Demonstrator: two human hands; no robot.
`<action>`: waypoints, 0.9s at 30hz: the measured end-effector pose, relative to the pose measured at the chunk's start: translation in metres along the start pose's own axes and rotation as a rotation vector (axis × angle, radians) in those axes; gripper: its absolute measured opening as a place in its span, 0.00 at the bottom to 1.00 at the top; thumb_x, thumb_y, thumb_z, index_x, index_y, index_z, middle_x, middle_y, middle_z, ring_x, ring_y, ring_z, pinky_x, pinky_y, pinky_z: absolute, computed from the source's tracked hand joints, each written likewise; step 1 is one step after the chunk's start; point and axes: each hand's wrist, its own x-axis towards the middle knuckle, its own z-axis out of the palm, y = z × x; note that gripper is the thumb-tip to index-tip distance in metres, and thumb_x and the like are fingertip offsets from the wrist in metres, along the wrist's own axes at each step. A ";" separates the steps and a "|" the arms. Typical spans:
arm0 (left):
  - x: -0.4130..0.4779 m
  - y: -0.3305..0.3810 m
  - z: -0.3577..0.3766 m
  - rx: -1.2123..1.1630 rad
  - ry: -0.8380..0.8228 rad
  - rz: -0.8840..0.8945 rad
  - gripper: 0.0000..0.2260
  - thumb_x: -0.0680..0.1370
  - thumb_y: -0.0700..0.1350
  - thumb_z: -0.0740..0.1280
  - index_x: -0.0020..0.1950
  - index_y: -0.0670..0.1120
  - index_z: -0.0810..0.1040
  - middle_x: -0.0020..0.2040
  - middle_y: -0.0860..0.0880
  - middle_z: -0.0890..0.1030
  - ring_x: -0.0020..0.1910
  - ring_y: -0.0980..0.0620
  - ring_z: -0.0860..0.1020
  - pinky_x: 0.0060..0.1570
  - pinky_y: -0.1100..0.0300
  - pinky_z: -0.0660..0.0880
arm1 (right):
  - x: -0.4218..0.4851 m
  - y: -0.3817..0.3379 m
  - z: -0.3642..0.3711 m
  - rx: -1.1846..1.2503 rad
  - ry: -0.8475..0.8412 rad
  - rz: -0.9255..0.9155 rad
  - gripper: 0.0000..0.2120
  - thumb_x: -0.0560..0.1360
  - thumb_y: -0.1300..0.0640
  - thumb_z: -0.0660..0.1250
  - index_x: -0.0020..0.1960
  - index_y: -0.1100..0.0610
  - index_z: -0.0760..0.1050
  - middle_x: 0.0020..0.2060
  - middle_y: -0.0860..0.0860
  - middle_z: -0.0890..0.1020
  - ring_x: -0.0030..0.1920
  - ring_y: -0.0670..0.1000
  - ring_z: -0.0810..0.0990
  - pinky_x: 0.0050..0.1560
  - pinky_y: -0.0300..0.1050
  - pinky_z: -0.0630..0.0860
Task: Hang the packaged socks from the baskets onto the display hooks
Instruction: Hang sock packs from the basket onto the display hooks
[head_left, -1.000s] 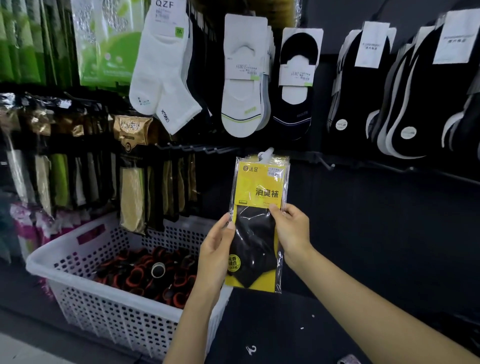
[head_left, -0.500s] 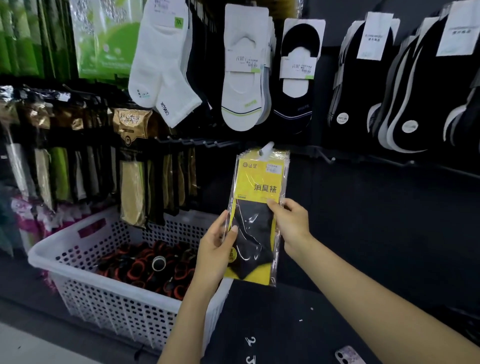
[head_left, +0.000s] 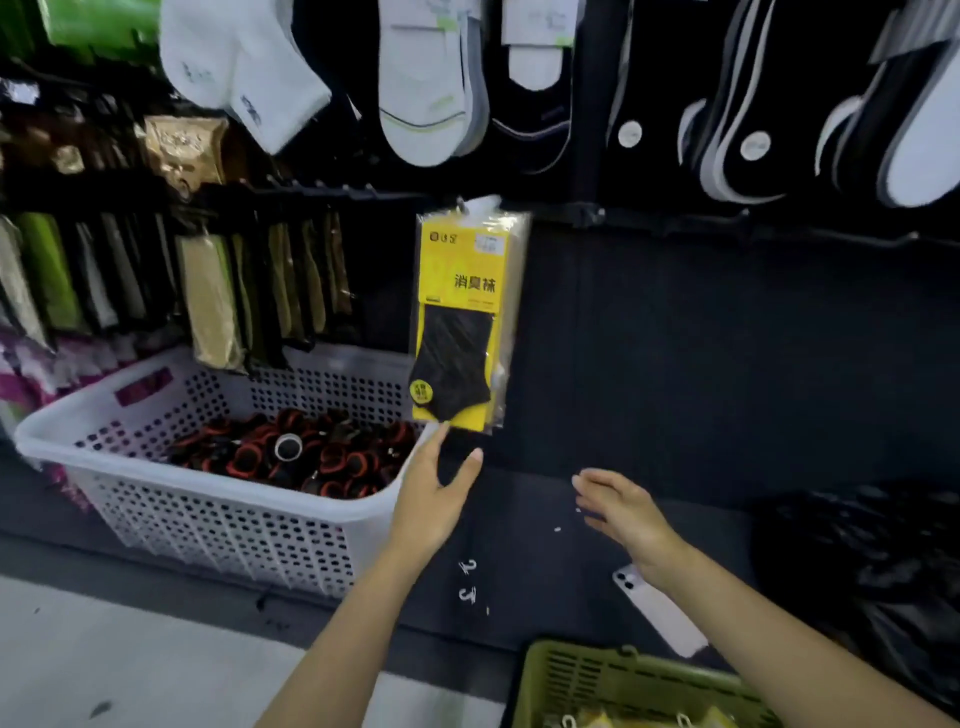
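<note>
Your left hand (head_left: 431, 499) is loose and empty just under the hanging sock pack (head_left: 462, 312), and your right hand (head_left: 618, 506) hovers nearby, equally slack and empty.

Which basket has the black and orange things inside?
The big white basket on the left, with round holes in its walls. The green basket at the bottom edge shows only yellow packets.

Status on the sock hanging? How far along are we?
Done: one yellow sock pack hangs from the display rail, with neither hand gripping it. In hand: nothing; the left hand is open just below the pack, the right hand open and lower. Left: spare packs show in the green basket, waiting to be hung.
</note>
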 end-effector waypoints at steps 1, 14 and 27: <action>-0.010 -0.005 0.012 0.031 -0.063 -0.012 0.28 0.78 0.54 0.65 0.75 0.50 0.61 0.75 0.53 0.63 0.73 0.53 0.61 0.72 0.53 0.62 | -0.009 0.019 -0.018 -0.032 0.001 0.038 0.13 0.76 0.54 0.68 0.60 0.55 0.74 0.51 0.48 0.79 0.56 0.50 0.78 0.56 0.44 0.74; -0.180 -0.127 0.167 0.218 -0.739 -0.532 0.26 0.81 0.53 0.60 0.75 0.43 0.62 0.74 0.46 0.66 0.71 0.48 0.67 0.66 0.59 0.66 | -0.137 0.232 -0.173 -0.322 0.052 0.556 0.16 0.77 0.58 0.67 0.61 0.67 0.74 0.44 0.56 0.79 0.43 0.51 0.78 0.36 0.35 0.74; -0.234 -0.220 0.200 0.241 -0.701 -0.847 0.27 0.80 0.52 0.61 0.76 0.45 0.58 0.74 0.42 0.65 0.70 0.45 0.67 0.63 0.57 0.67 | -0.115 0.309 -0.147 -0.573 -0.302 0.628 0.17 0.68 0.44 0.75 0.49 0.52 0.73 0.46 0.44 0.78 0.43 0.39 0.75 0.39 0.33 0.70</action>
